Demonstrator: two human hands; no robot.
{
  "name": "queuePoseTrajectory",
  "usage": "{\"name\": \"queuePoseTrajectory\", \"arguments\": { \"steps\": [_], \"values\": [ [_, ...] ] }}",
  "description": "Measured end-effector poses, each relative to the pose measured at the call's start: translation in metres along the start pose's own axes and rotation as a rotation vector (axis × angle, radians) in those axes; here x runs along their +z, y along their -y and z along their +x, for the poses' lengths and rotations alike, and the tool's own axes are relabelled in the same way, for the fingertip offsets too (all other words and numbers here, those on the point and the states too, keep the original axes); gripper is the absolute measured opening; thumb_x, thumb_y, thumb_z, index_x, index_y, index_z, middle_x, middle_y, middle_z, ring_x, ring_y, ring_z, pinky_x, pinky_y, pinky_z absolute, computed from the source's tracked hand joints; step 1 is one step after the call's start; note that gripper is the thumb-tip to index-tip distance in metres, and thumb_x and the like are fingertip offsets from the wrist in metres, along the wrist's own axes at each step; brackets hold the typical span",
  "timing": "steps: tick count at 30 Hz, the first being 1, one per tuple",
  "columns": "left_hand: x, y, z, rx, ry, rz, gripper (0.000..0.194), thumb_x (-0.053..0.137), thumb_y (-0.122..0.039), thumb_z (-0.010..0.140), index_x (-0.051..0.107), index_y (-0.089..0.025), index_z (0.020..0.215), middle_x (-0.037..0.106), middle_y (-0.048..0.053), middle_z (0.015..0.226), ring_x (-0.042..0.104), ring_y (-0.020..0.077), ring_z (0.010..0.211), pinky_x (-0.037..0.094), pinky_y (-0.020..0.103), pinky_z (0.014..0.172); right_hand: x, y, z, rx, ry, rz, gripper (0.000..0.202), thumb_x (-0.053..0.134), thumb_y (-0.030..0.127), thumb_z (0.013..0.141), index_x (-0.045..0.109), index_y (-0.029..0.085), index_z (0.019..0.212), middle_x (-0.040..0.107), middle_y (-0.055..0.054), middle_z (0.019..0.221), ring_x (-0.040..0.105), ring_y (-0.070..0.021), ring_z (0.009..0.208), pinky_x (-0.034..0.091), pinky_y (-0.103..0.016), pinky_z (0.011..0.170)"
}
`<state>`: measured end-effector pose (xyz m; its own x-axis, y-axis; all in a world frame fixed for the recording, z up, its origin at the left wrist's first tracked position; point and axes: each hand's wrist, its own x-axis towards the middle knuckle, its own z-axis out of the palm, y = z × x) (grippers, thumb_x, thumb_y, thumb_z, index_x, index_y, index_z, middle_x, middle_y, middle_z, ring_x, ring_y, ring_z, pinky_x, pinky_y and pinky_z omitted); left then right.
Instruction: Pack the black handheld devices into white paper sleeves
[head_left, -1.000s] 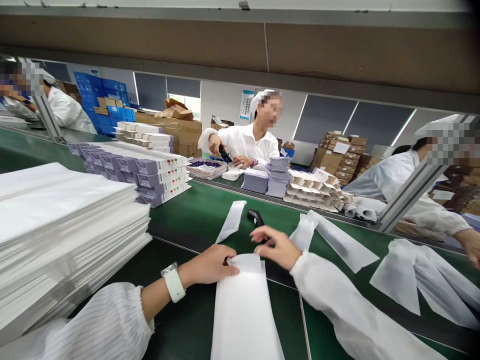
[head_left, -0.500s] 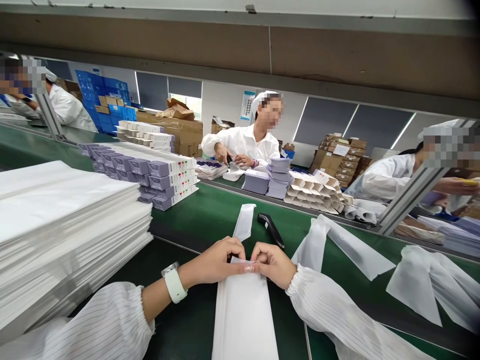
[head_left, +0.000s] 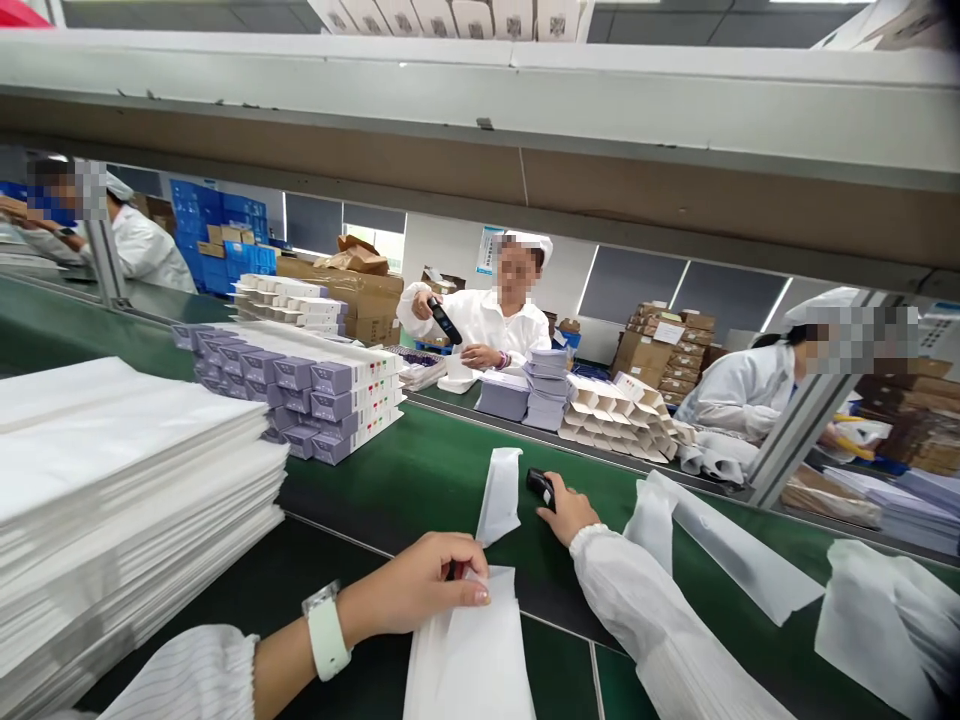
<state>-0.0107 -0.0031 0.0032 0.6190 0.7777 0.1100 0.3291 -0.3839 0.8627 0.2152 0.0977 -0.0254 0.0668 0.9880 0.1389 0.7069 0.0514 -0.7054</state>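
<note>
In the head view my left hand [head_left: 442, 585] pinches the top end of a long folded white sheet [head_left: 480, 660] between thumb and fingers. The sheet lies lengthwise on the dark green work surface, its upper corner standing loose. My right hand [head_left: 571, 512] is closed around the lower end of a black hand-held tool [head_left: 540, 487], whose exact kind I cannot make out. Part of that tool is hidden by the fingers. Just left of it lies a short strip of translucent white sheet [head_left: 500, 492].
A tall stack of white sheets [head_left: 135, 430] stands at the left. Purple-ended cartons [head_left: 330, 410] are piled behind it. Crumpled white strips [head_left: 739, 550] lie at the right. Across the belt a co-worker [head_left: 502, 320] holds a black tool. An overhead shelf [head_left: 450, 90] spans the top.
My right hand has let go of the white sheet and moved up and right onto the black tool. My left hand still pinches the sheet. The view has tilted up slightly.
</note>
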Motion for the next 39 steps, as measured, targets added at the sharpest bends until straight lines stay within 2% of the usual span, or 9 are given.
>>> {"name": "queuePoseTrajectory", "arguments": {
  "steps": [5,9,13,19,24,29,33,36,39],
  "values": [
    [0.001,0.000,0.000,-0.005,0.015,0.036,0.019,0.049,-0.034,0.075,0.055,-0.017,0.071,0.042,-0.002,0.074,0.036,0.0094,0.063,0.028,0.019,0.057,-0.025,0.005,0.000,0.049,0.101,0.188,0.050,0.054,0.022,0.066,0.036,0.018,0.113,0.058,-0.005,0.077,0.056,-0.0203,0.077,0.041,-0.037,0.071],
    [0.004,-0.004,-0.001,0.010,0.040,0.043,0.021,0.046,-0.036,0.076,0.053,-0.017,0.071,0.040,-0.001,0.075,0.036,0.0102,0.065,0.029,0.020,0.059,-0.043,0.049,-0.025,-0.144,0.187,0.835,0.060,0.052,0.031,0.070,0.019,0.030,0.119,0.058,-0.001,0.088,0.057,-0.0152,0.081,0.044,-0.031,0.071],
    [0.005,-0.009,-0.001,0.006,-0.003,0.045,0.023,0.044,-0.038,0.078,0.050,-0.017,0.069,0.037,-0.002,0.073,0.034,0.0098,0.063,0.029,0.020,0.060,-0.033,0.082,-0.052,-0.198,0.386,1.186,0.063,0.064,0.026,0.061,0.027,0.035,0.111,0.057,0.000,0.088,0.057,-0.0175,0.082,0.045,-0.032,0.068],
    [0.004,-0.013,0.000,0.023,-0.105,-0.001,0.026,0.042,-0.041,0.078,0.047,-0.017,0.068,0.034,-0.002,0.072,0.034,0.0104,0.066,0.029,0.020,0.062,-0.012,0.081,-0.064,-0.162,0.509,1.218,0.044,0.062,0.030,0.065,0.034,0.029,0.099,0.056,0.002,0.078,0.058,-0.0151,0.075,0.043,-0.036,0.071],
    [-0.002,-0.019,-0.001,0.021,-0.175,-0.100,0.025,0.040,-0.040,0.079,0.044,-0.017,0.069,0.033,-0.003,0.069,0.033,0.0100,0.062,0.029,0.019,0.057,-0.005,0.071,-0.064,-0.281,0.692,0.975,0.036,0.068,0.029,0.056,0.048,0.019,0.084,0.053,0.003,0.073,0.051,-0.0073,0.066,0.040,-0.021,0.063],
    [-0.003,-0.021,-0.002,0.003,-0.192,-0.142,0.026,0.042,-0.040,0.078,0.044,-0.017,0.066,0.033,-0.002,0.065,0.033,0.0102,0.061,0.028,0.018,0.055,-0.005,0.063,-0.073,-0.290,0.933,0.775,0.035,0.058,0.043,0.062,0.058,0.012,0.077,0.049,0.002,0.065,0.046,-0.0059,0.061,0.038,-0.021,0.065],
    [-0.002,-0.023,0.000,-0.062,-0.283,-0.169,0.024,0.043,-0.040,0.078,0.043,-0.019,0.065,0.034,-0.003,0.065,0.034,0.0100,0.061,0.029,0.017,0.054,-0.003,0.062,-0.088,-0.235,1.161,0.714,0.036,0.067,0.037,0.052,0.061,0.013,0.077,0.055,0.001,0.070,0.051,-0.0102,0.069,0.039,-0.024,0.072],
    [-0.001,-0.029,0.000,-0.080,-0.294,-0.081,0.019,0.043,-0.039,0.077,0.047,-0.023,0.070,0.040,-0.004,0.072,0.039,0.0118,0.068,0.034,0.019,0.062,-0.001,0.063,-0.085,-0.258,0.985,0.688,0.034,0.065,0.042,0.052,0.061,0.012,0.068,0.054,0.002,0.062,0.049,-0.0081,0.059,0.040,-0.022,0.063],
    [0.001,-0.032,-0.008,-0.060,-0.475,0.075,0.021,0.045,-0.039,0.077,0.043,-0.036,0.097,0.042,-0.006,0.103,0.039,0.0167,0.096,0.033,0.024,0.081,-0.019,0.055,-0.058,-0.227,0.389,0.601,0.043,0.058,0.055,0.053,0.059,0.012,0.060,0.050,0.003,0.051,0.045,-0.0074,0.048,0.038,-0.022,0.051]
  ]
}}
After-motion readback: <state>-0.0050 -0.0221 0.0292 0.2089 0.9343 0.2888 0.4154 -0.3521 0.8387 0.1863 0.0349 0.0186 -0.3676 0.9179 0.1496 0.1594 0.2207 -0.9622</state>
